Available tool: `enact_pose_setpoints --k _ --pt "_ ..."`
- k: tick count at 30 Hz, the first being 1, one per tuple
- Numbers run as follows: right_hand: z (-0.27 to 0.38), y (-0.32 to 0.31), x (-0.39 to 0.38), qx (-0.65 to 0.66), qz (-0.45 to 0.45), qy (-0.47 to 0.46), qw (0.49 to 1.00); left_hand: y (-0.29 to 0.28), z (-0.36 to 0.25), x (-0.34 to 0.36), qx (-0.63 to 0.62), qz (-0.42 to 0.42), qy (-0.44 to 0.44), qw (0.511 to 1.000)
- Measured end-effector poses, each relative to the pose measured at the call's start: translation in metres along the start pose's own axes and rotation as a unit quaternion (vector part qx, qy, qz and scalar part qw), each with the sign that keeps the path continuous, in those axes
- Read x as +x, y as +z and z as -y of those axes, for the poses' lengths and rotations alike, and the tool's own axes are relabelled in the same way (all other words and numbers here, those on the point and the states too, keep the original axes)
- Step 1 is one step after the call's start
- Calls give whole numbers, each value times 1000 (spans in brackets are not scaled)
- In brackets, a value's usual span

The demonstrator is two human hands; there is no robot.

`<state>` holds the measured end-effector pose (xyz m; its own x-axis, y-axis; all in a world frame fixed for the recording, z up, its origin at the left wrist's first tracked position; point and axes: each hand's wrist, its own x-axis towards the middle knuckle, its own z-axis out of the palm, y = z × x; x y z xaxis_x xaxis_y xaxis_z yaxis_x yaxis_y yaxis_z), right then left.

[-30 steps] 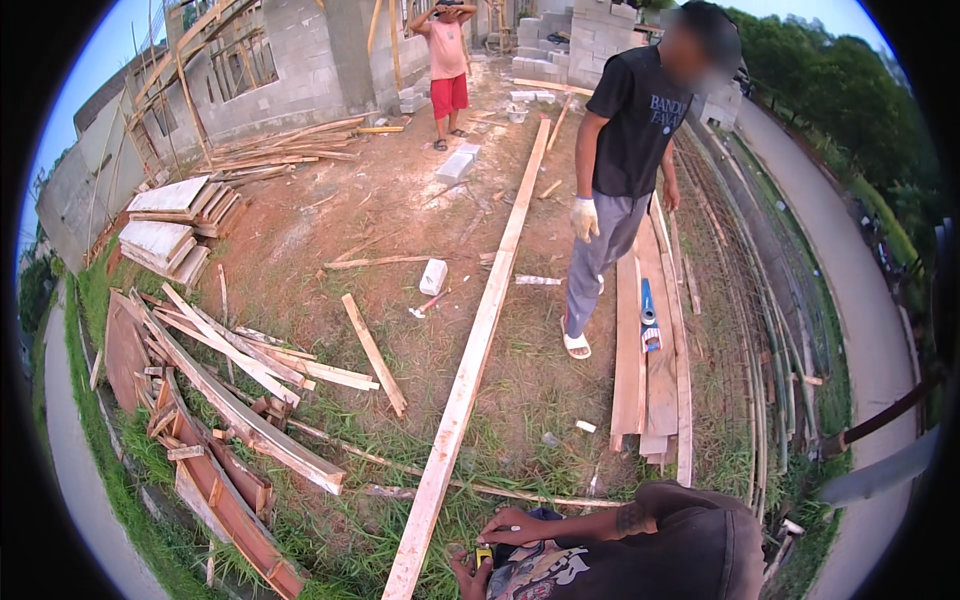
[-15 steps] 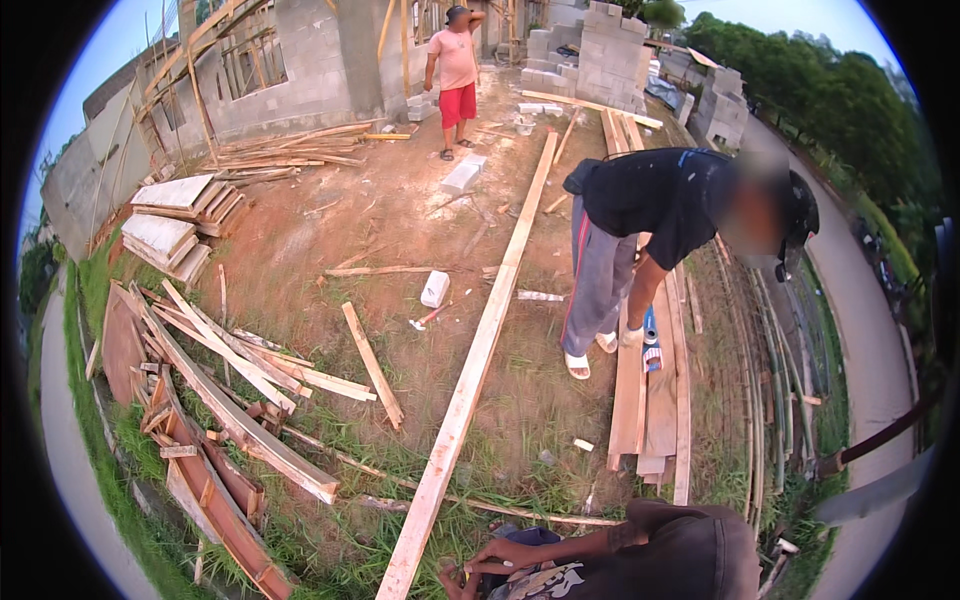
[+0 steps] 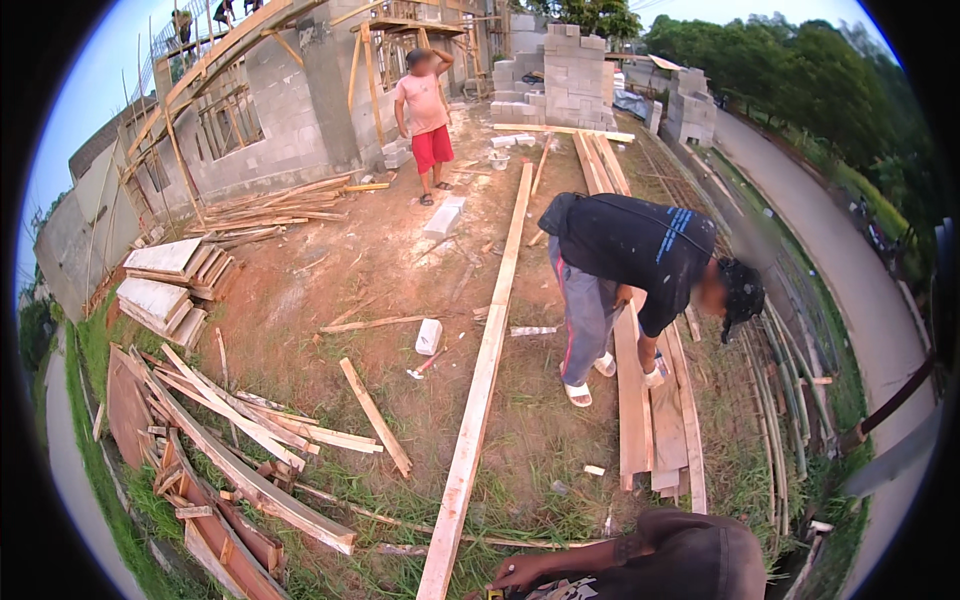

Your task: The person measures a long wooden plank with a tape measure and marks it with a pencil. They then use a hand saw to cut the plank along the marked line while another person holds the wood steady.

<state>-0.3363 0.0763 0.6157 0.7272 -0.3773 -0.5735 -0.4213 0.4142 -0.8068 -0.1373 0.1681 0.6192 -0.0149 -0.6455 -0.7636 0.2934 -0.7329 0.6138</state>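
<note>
My right hand (image 3: 520,571) is at the bottom edge, its forearm coming across from the lower right in front of my dark printed shirt. Its fingers are closed around a small yellow-and-black tool (image 3: 495,594), cut off by the frame edge, so its kind is unclear. My left hand is below the picture. Just left of my right hand, a long pale timber (image 3: 470,430) runs away over the ground. A co-worker (image 3: 640,250) in a black shirt bends over stacked planks (image 3: 633,430) ahead on the right, one hand on a small pale thing (image 3: 657,372).
Scrap boards (image 3: 240,405) and curved formwork (image 3: 205,510) lie at the left. A hammer (image 3: 428,364) rests by a white block (image 3: 429,337). Another person (image 3: 426,120) in red shorts stands near the block building (image 3: 270,130). Poles (image 3: 790,370) line the right, beside a road (image 3: 800,210).
The view has shifted, showing more of the building's top. My hands have sunk toward the bottom edge, the left one out of sight. The bending co-worker's arm has moved over the planks.
</note>
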Motion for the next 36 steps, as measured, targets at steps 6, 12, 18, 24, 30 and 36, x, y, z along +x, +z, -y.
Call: enact_pose_setpoints --k 6,12,18,24,30,36 --pt "-2 -23 -3 19 -222 -4 975 -3 -42 -4 -37 46 28 998" --pt "31 -31 -24 -54 -238 162 956 -66 -19 -8 -44 19 26 999" --pt "-41 -33 14 -143 -317 71 935 -105 12 -10 -158 23 -49 986" --pt "22 10 39 -58 -299 60 951 -150 42 -7 -244 -22 -91 965" --pt "41 29 79 -235 -328 -119 907 -208 21 3 -198 -54 -59 977" --pt "101 1 68 -65 -367 -13 928 -250 5 21 -144 -63 -69 985"
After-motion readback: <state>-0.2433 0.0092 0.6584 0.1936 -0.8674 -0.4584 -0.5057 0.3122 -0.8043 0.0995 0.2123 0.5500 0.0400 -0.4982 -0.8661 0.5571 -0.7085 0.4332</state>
